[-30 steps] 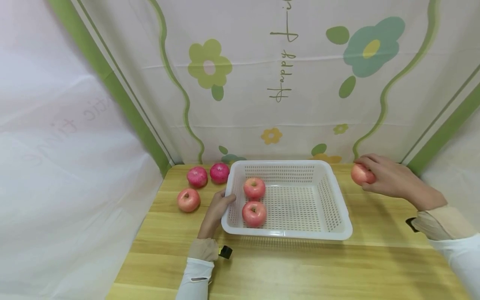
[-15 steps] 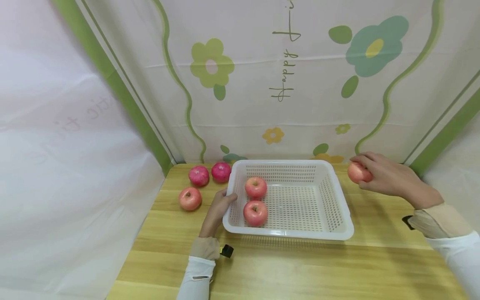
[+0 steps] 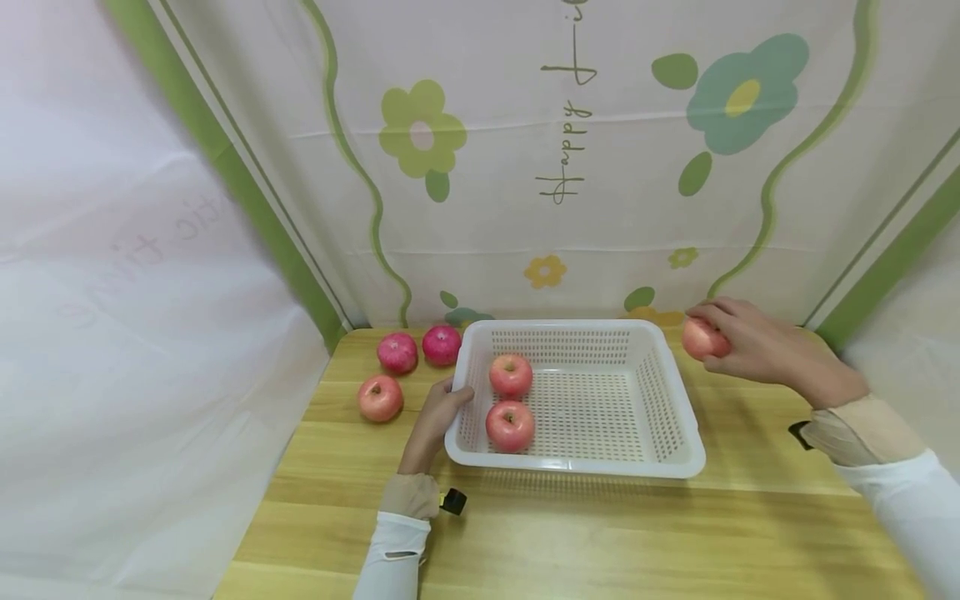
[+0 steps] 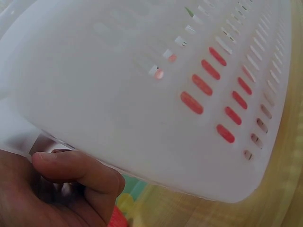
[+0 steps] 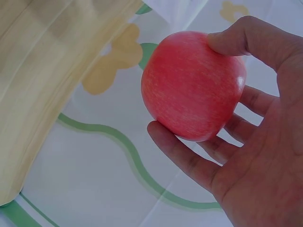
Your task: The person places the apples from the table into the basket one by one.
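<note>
My right hand (image 3: 757, 346) holds a red apple (image 3: 705, 338) just past the basket's right rim; the right wrist view shows thumb and fingers round that apple (image 5: 194, 85). With my left hand (image 3: 435, 421) I grip the left rim of a white perforated plastic basket (image 3: 570, 467), thumb over the edge. Inside the basket, along its left side, sit two red apples, one at the back (image 3: 512, 376) and one in front (image 3: 510, 426). The left wrist view shows my left hand (image 4: 71, 189) at the basket wall (image 4: 118, 104), with red showing through its slots.
Left of the basket lie a pale red apple (image 3: 379, 397) and two deep pink round fruits, one nearer (image 3: 397, 353) and one by the basket (image 3: 441, 345). A wooden table (image 3: 570, 542) carries everything. A flower-printed curtain (image 3: 480, 208) hangs at its back edge.
My right hand has moved left with the apple, closer to the basket's right rim. My left hand and the basket stay in place.
</note>
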The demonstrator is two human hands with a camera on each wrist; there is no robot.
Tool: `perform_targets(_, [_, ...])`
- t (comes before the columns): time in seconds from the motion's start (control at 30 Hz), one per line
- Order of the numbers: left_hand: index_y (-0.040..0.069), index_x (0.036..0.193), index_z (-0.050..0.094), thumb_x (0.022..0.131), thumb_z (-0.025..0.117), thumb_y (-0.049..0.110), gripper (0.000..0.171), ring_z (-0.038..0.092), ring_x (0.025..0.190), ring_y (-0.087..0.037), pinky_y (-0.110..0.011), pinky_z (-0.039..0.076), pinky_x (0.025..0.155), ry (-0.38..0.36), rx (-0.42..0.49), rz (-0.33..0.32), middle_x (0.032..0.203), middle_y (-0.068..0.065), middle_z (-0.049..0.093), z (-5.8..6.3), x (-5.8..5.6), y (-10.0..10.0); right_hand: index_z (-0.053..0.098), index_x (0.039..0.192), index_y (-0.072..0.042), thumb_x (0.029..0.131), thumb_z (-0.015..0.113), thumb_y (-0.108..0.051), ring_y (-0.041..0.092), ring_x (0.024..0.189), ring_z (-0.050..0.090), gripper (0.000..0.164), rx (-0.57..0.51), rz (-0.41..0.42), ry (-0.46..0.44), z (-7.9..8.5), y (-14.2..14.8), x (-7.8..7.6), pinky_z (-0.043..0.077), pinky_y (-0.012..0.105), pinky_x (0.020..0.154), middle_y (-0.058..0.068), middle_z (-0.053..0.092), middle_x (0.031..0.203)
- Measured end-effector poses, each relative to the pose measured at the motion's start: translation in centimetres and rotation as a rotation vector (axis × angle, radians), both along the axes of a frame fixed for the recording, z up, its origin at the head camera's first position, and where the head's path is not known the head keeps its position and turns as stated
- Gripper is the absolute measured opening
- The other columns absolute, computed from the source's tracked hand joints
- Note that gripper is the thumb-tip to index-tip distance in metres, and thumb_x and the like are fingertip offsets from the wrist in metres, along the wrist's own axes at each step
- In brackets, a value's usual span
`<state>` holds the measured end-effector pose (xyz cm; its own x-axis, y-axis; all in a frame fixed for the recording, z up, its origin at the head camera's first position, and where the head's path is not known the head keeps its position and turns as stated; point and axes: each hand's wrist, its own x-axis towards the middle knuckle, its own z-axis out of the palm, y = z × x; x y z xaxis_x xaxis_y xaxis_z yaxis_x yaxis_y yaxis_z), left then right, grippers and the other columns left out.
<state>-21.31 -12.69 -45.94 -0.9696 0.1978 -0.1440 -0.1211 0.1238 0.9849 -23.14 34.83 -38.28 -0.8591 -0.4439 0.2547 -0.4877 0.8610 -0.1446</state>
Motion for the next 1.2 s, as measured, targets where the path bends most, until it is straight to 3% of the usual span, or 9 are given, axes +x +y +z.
perform_targets(0.33, [-0.011,0.134,0.045,0.091,0.046,0.008,0.047,0.053,0.110,-0.046,-0.053,0.050,0.087,-0.013,-0.007,0.001,0.125,-0.037,0.052,0.0,0.0,0.0,0.054,0.128,-0.003,0.070,0.079,-0.022,0.037,0.108,0.047,0.066,-0.041,0.030,-0.026,0.2,-0.8,-0.7,0.045,0.050,0.076,0.018,0.052,0.124])
perform_targets(0.8, [-0.011,0.133,0.048,0.091,0.047,0.007,0.045,0.053,0.109,-0.047,-0.056,0.049,0.087,0.003,0.007,0.008,0.123,-0.036,0.053,-0.2,-0.1,0.0,0.056,0.127,-0.009,0.071,0.077,-0.024,0.031,0.107,0.048,0.062,-0.015,0.023,-0.015,0.1,-1.9,-1.3,0.047,0.045,0.069,0.013,0.051,0.128])
perform_targets(1.2, [-0.009,0.136,0.046,0.090,0.047,0.006,0.048,0.054,0.109,-0.046,-0.056,0.049,0.088,-0.005,0.016,0.018,0.124,-0.036,0.052,-0.2,-0.2,0.0,0.055,0.129,-0.008,0.072,0.076,-0.025,0.031,0.112,0.046,0.064,-0.013,0.030,-0.033,0.2,-2.7,-1.5,0.048,0.049,0.074,0.013,0.049,0.130])
